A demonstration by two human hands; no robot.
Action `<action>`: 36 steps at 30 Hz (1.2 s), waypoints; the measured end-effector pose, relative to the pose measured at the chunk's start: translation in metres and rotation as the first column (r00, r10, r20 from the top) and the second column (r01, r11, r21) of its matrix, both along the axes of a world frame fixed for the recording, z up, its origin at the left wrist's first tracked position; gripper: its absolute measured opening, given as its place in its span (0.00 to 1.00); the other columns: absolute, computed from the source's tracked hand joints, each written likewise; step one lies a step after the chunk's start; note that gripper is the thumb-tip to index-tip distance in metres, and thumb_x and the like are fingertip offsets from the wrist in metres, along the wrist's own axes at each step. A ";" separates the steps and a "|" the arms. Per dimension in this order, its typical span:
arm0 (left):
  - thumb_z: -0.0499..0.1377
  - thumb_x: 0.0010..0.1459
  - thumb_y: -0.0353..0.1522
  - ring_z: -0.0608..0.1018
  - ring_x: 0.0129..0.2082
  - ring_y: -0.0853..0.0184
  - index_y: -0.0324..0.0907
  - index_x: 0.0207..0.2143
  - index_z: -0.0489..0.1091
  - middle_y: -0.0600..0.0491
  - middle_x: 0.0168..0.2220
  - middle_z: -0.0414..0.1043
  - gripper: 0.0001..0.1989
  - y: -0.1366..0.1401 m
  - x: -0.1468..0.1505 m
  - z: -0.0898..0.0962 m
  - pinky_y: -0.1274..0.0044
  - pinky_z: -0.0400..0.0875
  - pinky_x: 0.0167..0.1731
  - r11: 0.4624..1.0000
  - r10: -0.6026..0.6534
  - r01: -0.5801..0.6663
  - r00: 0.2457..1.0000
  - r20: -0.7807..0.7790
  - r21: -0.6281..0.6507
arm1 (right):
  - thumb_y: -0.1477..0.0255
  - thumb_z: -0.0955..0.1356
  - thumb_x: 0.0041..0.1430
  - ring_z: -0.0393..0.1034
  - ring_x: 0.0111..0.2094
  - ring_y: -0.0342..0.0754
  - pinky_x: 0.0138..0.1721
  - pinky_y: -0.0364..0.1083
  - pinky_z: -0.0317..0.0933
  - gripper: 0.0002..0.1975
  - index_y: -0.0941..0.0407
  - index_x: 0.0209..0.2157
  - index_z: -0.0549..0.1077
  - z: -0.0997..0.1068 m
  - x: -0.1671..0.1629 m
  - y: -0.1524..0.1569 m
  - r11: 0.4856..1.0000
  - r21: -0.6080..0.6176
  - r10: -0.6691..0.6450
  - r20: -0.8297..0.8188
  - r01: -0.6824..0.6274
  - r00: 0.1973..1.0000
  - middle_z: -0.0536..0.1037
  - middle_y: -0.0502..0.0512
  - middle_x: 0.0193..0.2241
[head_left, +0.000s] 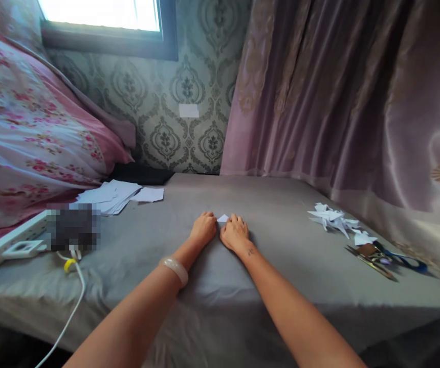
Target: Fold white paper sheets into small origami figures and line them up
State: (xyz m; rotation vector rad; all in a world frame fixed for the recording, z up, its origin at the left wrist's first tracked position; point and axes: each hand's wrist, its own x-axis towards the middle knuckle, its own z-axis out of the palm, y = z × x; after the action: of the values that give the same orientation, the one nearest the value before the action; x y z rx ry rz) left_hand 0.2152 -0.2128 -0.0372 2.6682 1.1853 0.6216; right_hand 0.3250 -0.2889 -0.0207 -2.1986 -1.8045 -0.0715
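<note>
A small white piece of folded paper (223, 218), its visible part a triangle, lies on the cloth-covered table between my two hands. My left hand (204, 228), with a pale bangle on the wrist, has its fingers curled at the paper's left edge. Curled over the right side of the same paper is my right hand (235, 233). The fingertips of both hands and the lower part of the paper are mostly hidden.
Loose white sheets (114, 196) lie at the back left, near a black flat object (143, 174). A power strip (11, 240) with a white cable (78, 299) runs along the left. At right are folded paper pieces (333, 217), scissors (408, 259) and a pointed metal tool (373, 263).
</note>
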 end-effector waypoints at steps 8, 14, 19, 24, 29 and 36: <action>0.49 0.50 0.22 0.74 0.39 0.66 0.36 0.39 0.77 0.46 0.39 0.73 0.20 0.018 -0.005 -0.004 0.76 0.68 0.44 0.990 0.020 0.002 0.988 0.153 -0.144 | 0.77 0.61 0.58 0.68 0.45 0.47 0.48 0.43 0.57 0.18 0.55 0.46 0.76 -0.005 0.059 0.018 0.976 -0.055 0.190 -0.246 -0.210 0.951 0.71 0.57 0.47; 0.53 0.51 0.26 0.74 0.36 0.66 0.38 0.37 0.77 0.49 0.36 0.73 0.15 0.020 -0.007 0.000 0.77 0.69 0.40 0.974 0.035 0.019 0.972 0.234 -0.226 | 0.79 0.61 0.57 0.69 0.42 0.43 0.47 0.42 0.60 0.19 0.55 0.47 0.76 -0.019 0.083 0.032 0.961 0.036 0.264 -0.392 -0.273 0.881 0.74 0.54 0.47; 0.58 0.53 0.34 0.74 0.34 0.67 0.37 0.36 0.77 0.48 0.35 0.72 0.12 0.019 -0.008 -0.002 0.76 0.68 0.39 0.966 0.036 0.038 0.959 0.282 -0.254 | 0.77 0.63 0.56 0.69 0.37 0.42 0.44 0.42 0.61 0.17 0.57 0.46 0.76 -0.025 0.080 0.030 0.965 0.117 0.264 -0.444 -0.237 0.856 0.75 0.56 0.44; 0.59 0.52 0.31 0.73 0.33 0.68 0.39 0.38 0.76 0.50 0.34 0.70 0.11 0.022 -0.007 -0.007 0.76 0.68 0.39 0.962 0.021 0.072 0.942 0.335 -0.264 | 0.75 0.67 0.54 0.66 0.29 0.40 0.39 0.41 0.62 0.15 0.58 0.44 0.76 -0.028 0.078 0.029 0.962 0.174 0.267 -0.452 -0.209 0.851 0.75 0.55 0.40; 0.59 0.51 0.29 0.72 0.32 0.69 0.40 0.31 0.77 0.52 0.31 0.70 0.07 0.020 -0.006 -0.006 0.77 0.66 0.38 0.941 0.003 0.135 0.914 0.407 -0.310 | 0.74 0.67 0.55 0.65 0.28 0.39 0.37 0.40 0.62 0.09 0.56 0.36 0.78 -0.030 0.079 0.028 0.947 0.211 0.314 -0.437 -0.244 0.843 0.74 0.52 0.38; 0.59 0.51 0.31 0.71 0.28 0.69 0.39 0.32 0.73 0.55 0.26 0.70 0.06 0.017 -0.003 0.001 0.78 0.66 0.33 0.858 0.163 0.146 0.832 0.531 -0.493 | 0.75 0.64 0.58 0.67 0.32 0.42 0.37 0.41 0.62 0.09 0.55 0.35 0.77 -0.024 0.074 0.018 0.920 0.295 0.365 -0.398 -0.259 0.842 0.72 0.52 0.37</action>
State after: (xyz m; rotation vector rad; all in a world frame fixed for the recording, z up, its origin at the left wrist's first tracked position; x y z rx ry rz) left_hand 0.2125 -0.1958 -0.0361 1.8426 1.0029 0.8612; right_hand 0.3993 -0.2707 -0.0442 -1.5704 -1.7550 0.2638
